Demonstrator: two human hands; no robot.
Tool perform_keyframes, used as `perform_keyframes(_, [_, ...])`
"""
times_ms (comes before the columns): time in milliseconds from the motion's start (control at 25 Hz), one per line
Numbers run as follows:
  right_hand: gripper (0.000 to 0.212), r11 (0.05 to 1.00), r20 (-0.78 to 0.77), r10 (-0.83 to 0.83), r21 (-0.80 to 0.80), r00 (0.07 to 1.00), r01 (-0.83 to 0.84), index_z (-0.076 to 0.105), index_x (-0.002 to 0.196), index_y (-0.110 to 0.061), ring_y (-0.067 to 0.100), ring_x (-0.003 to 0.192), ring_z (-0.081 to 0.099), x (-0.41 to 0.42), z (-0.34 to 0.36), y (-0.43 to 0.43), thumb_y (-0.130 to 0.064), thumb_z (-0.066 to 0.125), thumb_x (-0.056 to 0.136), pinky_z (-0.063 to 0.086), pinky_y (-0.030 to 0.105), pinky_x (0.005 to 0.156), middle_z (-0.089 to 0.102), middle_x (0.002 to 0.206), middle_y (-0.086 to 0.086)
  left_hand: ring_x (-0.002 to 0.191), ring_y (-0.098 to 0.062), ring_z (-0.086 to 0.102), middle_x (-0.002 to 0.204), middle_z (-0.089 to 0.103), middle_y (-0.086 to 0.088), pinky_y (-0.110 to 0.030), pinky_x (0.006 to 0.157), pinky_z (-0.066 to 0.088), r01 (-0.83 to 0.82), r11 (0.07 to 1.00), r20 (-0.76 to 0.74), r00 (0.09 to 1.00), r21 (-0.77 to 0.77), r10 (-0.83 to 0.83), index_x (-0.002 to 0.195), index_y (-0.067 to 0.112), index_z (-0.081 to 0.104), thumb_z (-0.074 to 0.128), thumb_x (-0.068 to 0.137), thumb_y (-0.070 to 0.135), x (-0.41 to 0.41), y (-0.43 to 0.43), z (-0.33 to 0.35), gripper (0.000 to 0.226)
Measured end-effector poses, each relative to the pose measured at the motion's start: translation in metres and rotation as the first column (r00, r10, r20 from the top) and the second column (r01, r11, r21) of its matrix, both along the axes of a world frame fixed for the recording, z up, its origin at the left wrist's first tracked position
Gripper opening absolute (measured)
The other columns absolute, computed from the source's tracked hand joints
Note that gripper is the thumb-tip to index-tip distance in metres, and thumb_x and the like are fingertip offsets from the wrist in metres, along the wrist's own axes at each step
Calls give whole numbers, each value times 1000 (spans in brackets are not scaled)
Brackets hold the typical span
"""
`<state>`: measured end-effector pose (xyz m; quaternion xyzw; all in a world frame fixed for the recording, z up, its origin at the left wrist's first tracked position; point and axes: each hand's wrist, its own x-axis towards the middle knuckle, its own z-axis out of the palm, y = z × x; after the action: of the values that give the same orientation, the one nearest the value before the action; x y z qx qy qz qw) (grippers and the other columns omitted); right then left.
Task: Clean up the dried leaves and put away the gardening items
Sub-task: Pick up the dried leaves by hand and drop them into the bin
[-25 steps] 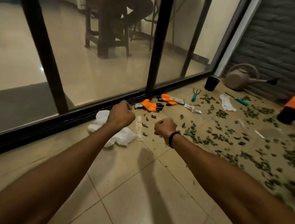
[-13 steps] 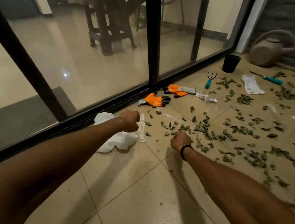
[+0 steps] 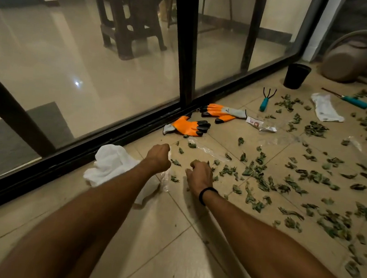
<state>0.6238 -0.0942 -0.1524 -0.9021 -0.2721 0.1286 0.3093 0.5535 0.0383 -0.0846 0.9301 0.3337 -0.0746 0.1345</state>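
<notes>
Hands (image 3: 157,158) lower, left fisted, right (image 3: 199,176) looser

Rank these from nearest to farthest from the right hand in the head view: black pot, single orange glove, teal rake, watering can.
1. Single orange glove, just ahead of the right hand, slightly left.
2. Teal rake, farther ahead, to the right.
3. Black pot, beyond the rake.
4. Watering can, far right corner.
</notes>
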Motion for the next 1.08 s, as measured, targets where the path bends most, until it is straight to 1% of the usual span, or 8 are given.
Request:
perform_keyframes(200, [45,990,174,134,-65,976,-124,50,140,-10,31,127,45,74,-1,41,-20,59,96,39,39,107,50,136,14,132,-32,36,150,38,-11,-41,104,42,135,987,-132,983,82,-123,155,24,22,84,76,34,39,5,-48,101])
perform_keyframes(280, [48,977,201,200,-117,959,-180,45,144,-12,32,132,41,97,-5,53,-12,55,96,35,42,111,46,143,14,131,-32,39,148,40,-11,-41,103,43,155,985,-159,977,69,-143,154,25,27,85,76,31,46,4,-57,97])
perform_keyframes(360, [51,943,191,306,-198,933,-269,44,145,-12,34,133,41,112,-11,64,-6,53,95,36,44,111,45,145,15,122,-30,47,138,47,-13,-39,96,46,140,989,-109,985,37,-136,141,19,45,81,80,20,44,3,-63,72])
perform_keyframes(520, [35,894,165,412,-264,896,-362,61,129,-9,31,113,57,127,-6,85,-11,55,95,46,36,91,63,124,15,116,-28,50,130,50,-12,-37,88,47,76,997,22,997,22,-76,124,11,57,67,89,4,33,-10,-69,37])
perform_keyframes(720, [50,821,159,511,-383,845,-425,48,142,-11,32,123,47,130,10,128,-11,58,93,40,37,99,51,136,16,120,-30,47,131,48,-13,-38,91,49,7,999,97,995,32,-11,134,11,53,53,92,-5,44,-12,-70,46])
perform_keyframes(840, [35,755,94,547,-485,832,-441,60,125,-8,30,110,54,123,8,145,-11,63,90,45,35,83,60,120,14,122,-31,44,133,45,-13,-38,92,50,-65,998,104,992,2,65,136,13,50,58,90,-1,41,-6,-73,50])
perform_keyframes(920, [25,752,84,550,-482,831,-450,67,112,-7,28,100,59,121,6,148,-8,64,87,44,32,70,66,105,9,124,-31,43,136,42,-13,-38,95,47,-120,993,102,987,-14,121,136,13,47,68,88,7,39,0,-74,53])
perform_keyframes(1080, [27,767,65,578,-381,813,-516,71,114,-7,23,103,61,115,4,133,-3,58,92,44,25,78,70,113,8,126,-29,42,139,41,-15,-36,100,42,-181,983,63,982,6,180,139,13,40,82,80,27,35,5,-77,73])
